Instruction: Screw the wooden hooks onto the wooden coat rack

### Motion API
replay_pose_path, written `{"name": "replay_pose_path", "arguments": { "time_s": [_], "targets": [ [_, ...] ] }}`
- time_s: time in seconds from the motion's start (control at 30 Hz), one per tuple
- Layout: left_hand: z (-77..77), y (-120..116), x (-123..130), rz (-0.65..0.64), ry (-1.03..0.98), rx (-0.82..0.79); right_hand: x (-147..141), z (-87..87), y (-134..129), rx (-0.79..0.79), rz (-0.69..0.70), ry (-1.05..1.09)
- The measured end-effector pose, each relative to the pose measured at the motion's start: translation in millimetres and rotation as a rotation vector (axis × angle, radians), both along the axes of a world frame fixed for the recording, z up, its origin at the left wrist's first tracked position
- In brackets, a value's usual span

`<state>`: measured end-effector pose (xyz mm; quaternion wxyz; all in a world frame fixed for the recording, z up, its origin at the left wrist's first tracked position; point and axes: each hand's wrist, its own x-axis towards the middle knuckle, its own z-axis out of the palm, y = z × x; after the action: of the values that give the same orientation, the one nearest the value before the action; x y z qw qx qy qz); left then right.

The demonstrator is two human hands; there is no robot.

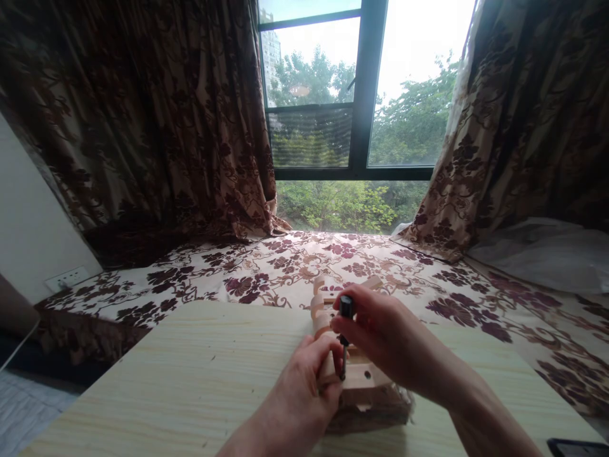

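My right hand (pixel 375 320) grips a screwdriver (pixel 347 308) by its black handle, thumb and fingers closed round it. The shaft points down, and its tip meets a pale wooden assembly (pixel 366 376) close to a dark hole. Just left of the tip, my left hand (pixel 304 381) is closed on the near left part of the wooden assembly. Rounded wooden pieces run along the far left side of it. Under the assembly lies a brownish, rough-edged block (pixel 373 416); its material is unclear. My fingers hide part of the wood and whatever the tip touches.
The work rests on a light wood-grain table (pixel 190 374). Beyond it is a window ledge with a floral cloth (pixel 295 260), between patterned curtains (pixel 214 127). A dark flat object (pixel 575 447) shows at the lower right corner. Whitish plastic sheeting (pixel 547 254) lies at right.
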<state>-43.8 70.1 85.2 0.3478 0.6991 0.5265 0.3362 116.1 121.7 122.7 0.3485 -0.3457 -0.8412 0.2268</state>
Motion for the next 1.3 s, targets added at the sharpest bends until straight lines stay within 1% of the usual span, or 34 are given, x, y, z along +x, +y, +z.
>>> {"name": "replay_pose_path", "arguments": {
  "time_s": [0.07,0.13,0.27,0.33,0.4,0.5,0.57,0.7,0.77,0.8,0.9,0.93,0.97,1.0,1.1,1.13,1.2,1.3],
  "targets": [
    [-0.3,-0.3,-0.3,0.003,-0.005,0.002,-2.3,-2.1,3.3,0.013,-0.064,0.006],
    [-0.5,-0.9,-0.4,0.011,-0.011,-0.003,-3.7,-2.9,3.5,-0.002,-0.066,0.021],
    [-0.6,-1.2,-0.2,0.011,-0.012,0.0,-1.9,-0.8,-2.3,-0.07,0.066,0.064],
    [-1.0,-0.6,-0.2,0.004,-0.008,0.003,-0.8,-0.1,-3.0,-0.075,0.093,0.063],
    [-1.8,0.2,-0.7,0.007,0.0,0.002,-1.1,-0.4,-0.9,-0.045,0.056,0.051],
    [-3.2,1.4,-1.8,0.006,0.017,0.009,-3.2,-2.1,2.6,0.019,-0.063,0.011],
    [-3.9,1.8,-2.4,0.004,0.02,0.013,-4.3,-2.6,1.2,0.039,-0.082,-0.01],
    [-3.9,1.4,-1.9,-0.015,-0.027,0.034,-5.0,-1.6,-6.9,0.0,0.083,-0.027],
    [-3.8,1.0,-1.3,-0.014,-0.042,0.031,-5.4,-1.4,-7.0,-0.013,0.101,-0.041],
    [-3.9,0.9,-1.2,-0.006,-0.038,0.024,-5.7,-1.8,-5.5,-0.009,0.073,-0.046],
    [-4.8,1.4,-1.6,0.013,-0.003,0.006,-6.1,-3.4,1.1,0.01,-0.068,-0.052],
    [-5.1,1.6,-1.9,0.014,0.007,0.007,-5.9,-3.7,2.3,0.01,-0.089,-0.05],
    [-5.3,1.9,-2.2,0.012,0.013,0.009,-5.4,-3.9,2.5,-0.001,-0.079,-0.042],
    [-5.3,2.0,-2.4,0.009,0.016,0.016,-4.7,-3.8,1.7,-0.021,-0.041,-0.031],
    [-4.7,1.4,-2.0,-0.016,0.01,0.044,-2.5,-3.5,-3.1,-0.1,0.121,0.001],
    [-4.6,0.9,-1.6,-0.023,0.007,0.049,-2.1,-3.6,-4.1,-0.109,0.145,0.005],
    [-5.1,0.0,-1.1,-0.025,0.002,0.045,-2.4,-4.2,-3.2,-0.085,0.123,0.002],
    [-7.4,-0.5,-1.1,-0.001,-0.009,0.035,-4.5,-5.3,2.2,-0.018,-0.019,-0.024]
  ]
}}
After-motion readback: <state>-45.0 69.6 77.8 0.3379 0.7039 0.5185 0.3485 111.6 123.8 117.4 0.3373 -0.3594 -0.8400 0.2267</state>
